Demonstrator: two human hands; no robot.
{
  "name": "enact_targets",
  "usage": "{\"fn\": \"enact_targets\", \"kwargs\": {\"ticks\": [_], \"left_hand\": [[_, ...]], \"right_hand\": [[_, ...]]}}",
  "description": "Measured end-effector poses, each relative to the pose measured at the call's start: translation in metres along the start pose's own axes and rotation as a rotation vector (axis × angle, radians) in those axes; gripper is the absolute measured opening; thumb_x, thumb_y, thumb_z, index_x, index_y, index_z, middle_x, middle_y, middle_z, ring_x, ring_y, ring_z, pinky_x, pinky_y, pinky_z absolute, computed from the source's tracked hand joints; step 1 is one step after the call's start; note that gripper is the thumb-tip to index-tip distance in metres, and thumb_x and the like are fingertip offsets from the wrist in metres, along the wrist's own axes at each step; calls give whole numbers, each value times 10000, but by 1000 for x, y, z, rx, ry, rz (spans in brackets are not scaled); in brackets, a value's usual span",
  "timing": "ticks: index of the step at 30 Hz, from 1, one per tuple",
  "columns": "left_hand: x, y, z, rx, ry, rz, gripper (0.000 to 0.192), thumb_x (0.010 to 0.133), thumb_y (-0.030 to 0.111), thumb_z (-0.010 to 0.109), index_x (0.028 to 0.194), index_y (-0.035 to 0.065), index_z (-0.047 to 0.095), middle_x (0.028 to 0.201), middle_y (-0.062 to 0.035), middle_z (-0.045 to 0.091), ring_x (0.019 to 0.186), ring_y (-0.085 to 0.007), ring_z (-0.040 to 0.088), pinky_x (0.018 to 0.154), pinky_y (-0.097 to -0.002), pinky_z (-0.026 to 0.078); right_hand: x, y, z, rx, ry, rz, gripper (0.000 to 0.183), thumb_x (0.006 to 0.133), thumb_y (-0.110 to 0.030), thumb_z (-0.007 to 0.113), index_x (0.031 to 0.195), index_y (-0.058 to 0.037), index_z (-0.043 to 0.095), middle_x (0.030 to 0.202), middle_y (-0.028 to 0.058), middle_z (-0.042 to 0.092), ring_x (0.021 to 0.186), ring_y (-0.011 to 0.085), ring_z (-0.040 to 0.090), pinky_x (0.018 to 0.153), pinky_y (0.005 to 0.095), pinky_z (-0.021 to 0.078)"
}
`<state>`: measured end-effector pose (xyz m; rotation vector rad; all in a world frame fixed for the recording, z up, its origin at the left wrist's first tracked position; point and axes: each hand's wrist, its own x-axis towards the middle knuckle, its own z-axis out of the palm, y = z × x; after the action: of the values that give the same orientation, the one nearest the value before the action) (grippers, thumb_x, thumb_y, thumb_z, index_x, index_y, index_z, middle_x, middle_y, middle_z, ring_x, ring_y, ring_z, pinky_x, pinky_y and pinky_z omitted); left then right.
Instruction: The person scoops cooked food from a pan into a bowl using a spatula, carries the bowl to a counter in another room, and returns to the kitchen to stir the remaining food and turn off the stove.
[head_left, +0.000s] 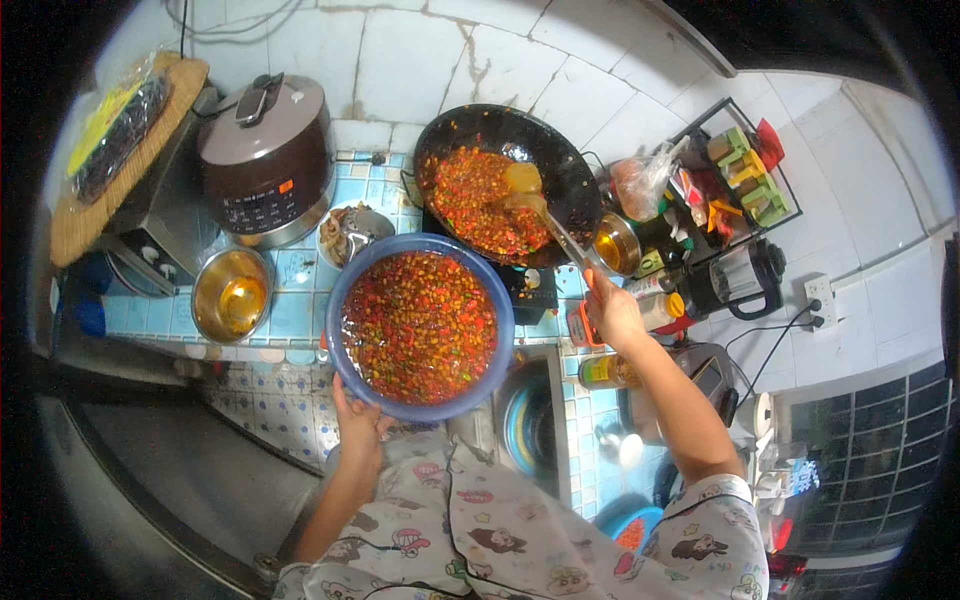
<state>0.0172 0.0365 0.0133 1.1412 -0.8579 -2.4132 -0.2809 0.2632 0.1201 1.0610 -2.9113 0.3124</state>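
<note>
My left hand grips the near left rim of a blue plastic basin, filled with a glossy mix of chopped red chili and yellow beans. The basin is held close to my body, partly over the counter edge. My right hand is closed on the handle of a spatula, whose yellowish translucent head rests in a black wok beyond the basin. More of the chili mix lies in the wok's left and near part. The wok stands on a black cooktop.
Left are a pressure cooker, a steel bowl with oily residue and a plate of scraps. Right of the wok stand a steel bowl of oil, jars and a blender. A sink lies near right.
</note>
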Motion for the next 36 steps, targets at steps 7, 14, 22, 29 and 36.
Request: {"fn": "enact_targets", "kwargs": {"ticks": [7, 14, 22, 29, 36], "left_hand": [[-4, 4, 9, 65, 17, -25, 720, 828, -100, 382, 1364, 268, 74, 1144, -108, 452, 959, -189, 517, 689, -336, 507], [-1, 2, 8, 104, 64, -29, 720, 811, -110, 403, 1359, 251, 106, 1084, -117, 468, 947, -211, 523, 730, -367, 509], [3, -1, 3, 32, 44, -9, 729, 782, -122, 371, 1359, 253, 129, 1242, -138, 389, 1053, -280, 490, 821, -449, 479], [-6, 6, 13, 56, 5, 10, 735, 803, -112, 377, 1367, 243, 67, 1245, -157, 384, 1078, -278, 473, 850, -438, 474], [-5, 4, 12, 73, 51, 16, 780, 764, -141, 356, 1374, 235, 47, 1190, -176, 411, 1037, -279, 492, 865, -455, 464]], "right_hand": [[-13, 1, -2, 52, 41, 70, 418, 817, -131, 489, 1230, -117, 426, 952, 229, 579, 722, 392, 580, 658, 464, 463], [-50, 47, -53, 1364, -58, 588, 126, 844, -146, 546, 966, -116, 548, 609, -60, 432, 445, 12, 347, 365, 152, 259], [-113, 61, 31, 1571, 375, 931, 97, 860, -181, 530, 928, -113, 520, 620, -20, 442, 418, 55, 373, 318, 187, 282], [-124, 45, 109, 1224, 444, 1192, 141, 858, -152, 508, 973, -85, 555, 577, -12, 455, 414, 72, 422, 326, 218, 328], [-85, 110, 169, 490, 373, 946, 346, 767, -178, 567, 1065, -14, 504, 797, 261, 588, 776, 408, 572, 718, 428, 451]]}}
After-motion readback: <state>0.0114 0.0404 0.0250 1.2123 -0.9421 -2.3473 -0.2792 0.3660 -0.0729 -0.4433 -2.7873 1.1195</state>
